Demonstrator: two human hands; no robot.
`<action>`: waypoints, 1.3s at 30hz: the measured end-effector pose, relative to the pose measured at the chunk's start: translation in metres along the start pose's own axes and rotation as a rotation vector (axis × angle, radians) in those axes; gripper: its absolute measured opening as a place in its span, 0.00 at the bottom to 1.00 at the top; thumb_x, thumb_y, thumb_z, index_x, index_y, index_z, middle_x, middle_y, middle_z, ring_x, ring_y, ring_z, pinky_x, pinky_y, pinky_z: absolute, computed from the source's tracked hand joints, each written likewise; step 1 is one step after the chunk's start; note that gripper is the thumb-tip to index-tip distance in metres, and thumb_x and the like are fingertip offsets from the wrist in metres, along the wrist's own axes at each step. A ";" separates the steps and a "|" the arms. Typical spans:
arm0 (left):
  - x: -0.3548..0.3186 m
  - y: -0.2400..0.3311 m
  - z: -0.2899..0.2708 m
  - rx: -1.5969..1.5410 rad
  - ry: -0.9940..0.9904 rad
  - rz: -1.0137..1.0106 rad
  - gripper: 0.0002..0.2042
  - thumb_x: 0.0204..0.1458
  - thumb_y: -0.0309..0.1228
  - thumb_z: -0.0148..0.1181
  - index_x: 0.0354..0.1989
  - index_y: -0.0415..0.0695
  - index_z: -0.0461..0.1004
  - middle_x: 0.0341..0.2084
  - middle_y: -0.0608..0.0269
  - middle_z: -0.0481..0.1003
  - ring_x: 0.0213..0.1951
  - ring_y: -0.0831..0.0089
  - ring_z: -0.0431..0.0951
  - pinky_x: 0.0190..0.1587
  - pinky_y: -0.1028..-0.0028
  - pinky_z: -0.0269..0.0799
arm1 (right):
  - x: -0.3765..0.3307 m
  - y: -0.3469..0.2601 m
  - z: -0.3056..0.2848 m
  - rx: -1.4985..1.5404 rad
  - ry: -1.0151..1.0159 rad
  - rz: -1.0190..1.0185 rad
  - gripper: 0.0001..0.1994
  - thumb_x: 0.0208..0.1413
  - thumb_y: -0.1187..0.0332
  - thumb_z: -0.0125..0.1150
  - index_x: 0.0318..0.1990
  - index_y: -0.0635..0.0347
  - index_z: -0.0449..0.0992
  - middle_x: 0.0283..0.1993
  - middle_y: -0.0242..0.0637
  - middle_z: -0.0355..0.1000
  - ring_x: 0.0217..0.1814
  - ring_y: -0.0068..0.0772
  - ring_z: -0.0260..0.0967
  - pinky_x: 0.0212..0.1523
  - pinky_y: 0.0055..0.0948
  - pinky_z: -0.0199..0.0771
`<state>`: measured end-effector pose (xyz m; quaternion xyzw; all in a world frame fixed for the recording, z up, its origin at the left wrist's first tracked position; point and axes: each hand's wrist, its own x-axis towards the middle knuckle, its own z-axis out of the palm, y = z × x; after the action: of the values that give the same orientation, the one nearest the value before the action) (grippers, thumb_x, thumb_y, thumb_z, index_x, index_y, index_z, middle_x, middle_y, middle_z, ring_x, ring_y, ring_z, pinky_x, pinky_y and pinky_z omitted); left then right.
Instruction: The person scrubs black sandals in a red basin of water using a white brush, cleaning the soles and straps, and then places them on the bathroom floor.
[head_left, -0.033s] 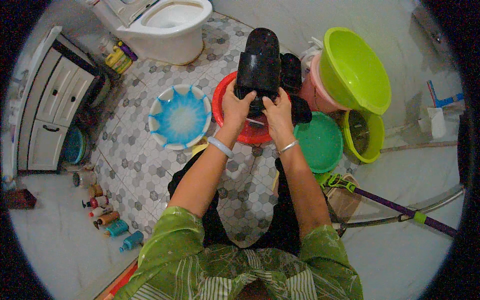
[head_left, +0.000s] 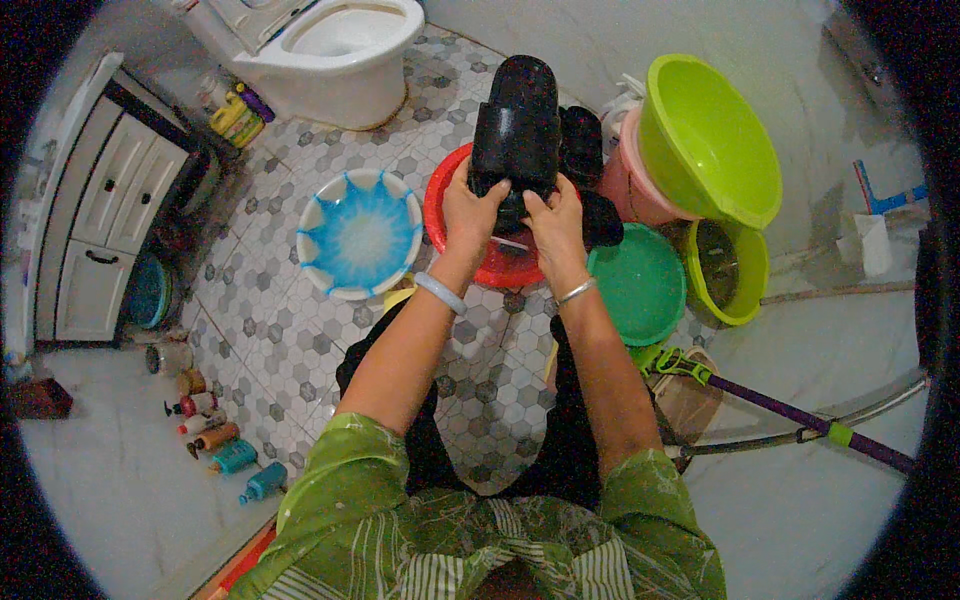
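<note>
Both my hands hold a black slipper (head_left: 515, 120) upright over a red basin (head_left: 438, 215) on the tiled floor. My left hand (head_left: 473, 215) grips the slipper's lower left side and wears a pale bangle on the wrist. At the lower right side, my right hand (head_left: 556, 228) has its fingers closed on the slipper's heel, with a thin bracelet on that wrist. A second black slipper (head_left: 583, 142) stands just behind the first, and a dark piece (head_left: 603, 222) shows beside my right hand.
A blue-and-white basin (head_left: 360, 240) lies left of the red one, a green basin (head_left: 642, 285) to the right. Lime basin (head_left: 712, 140), pink bucket (head_left: 628, 192) and lime bucket (head_left: 727, 265) stand far right. Toilet (head_left: 330, 50), white cabinet (head_left: 108, 220), floor bottles (head_left: 212, 440), purple-handled mop (head_left: 790, 412).
</note>
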<state>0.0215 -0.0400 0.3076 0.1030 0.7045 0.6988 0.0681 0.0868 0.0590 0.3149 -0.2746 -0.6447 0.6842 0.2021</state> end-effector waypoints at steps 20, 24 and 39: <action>0.002 0.007 -0.013 0.338 0.031 -0.044 0.17 0.40 0.27 0.60 0.43 0.41 0.73 0.33 0.46 0.77 0.40 0.51 0.76 0.44 0.62 0.69 | -0.011 -0.015 -0.006 -0.430 -0.042 -0.063 0.25 0.48 0.68 0.59 0.51 0.69 0.57 0.40 0.58 0.71 0.43 0.58 0.70 0.46 0.44 0.69; -0.007 0.001 0.001 0.230 0.001 0.312 0.25 0.42 0.24 0.57 0.53 0.36 0.63 0.45 0.38 0.70 0.50 0.47 0.69 0.53 0.62 0.63 | 0.007 -0.012 -0.019 -0.684 0.159 -0.284 0.29 0.38 0.74 0.57 0.53 0.71 0.62 0.42 0.57 0.72 0.45 0.57 0.70 0.50 0.40 0.68; 0.019 0.035 -0.047 -0.287 -0.067 -0.051 0.24 0.44 0.29 0.65 0.50 0.38 0.65 0.41 0.57 0.73 0.41 0.66 0.74 0.46 0.71 0.69 | 0.010 -0.040 -0.049 -0.224 -0.528 -0.397 0.31 0.38 0.87 0.46 0.57 0.64 0.65 0.50 0.43 0.72 0.52 0.35 0.68 0.55 0.26 0.63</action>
<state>-0.0065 -0.0808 0.3442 0.0974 0.5972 0.7865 0.1232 0.1074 0.1067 0.3525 0.0221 -0.7866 0.6041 0.1258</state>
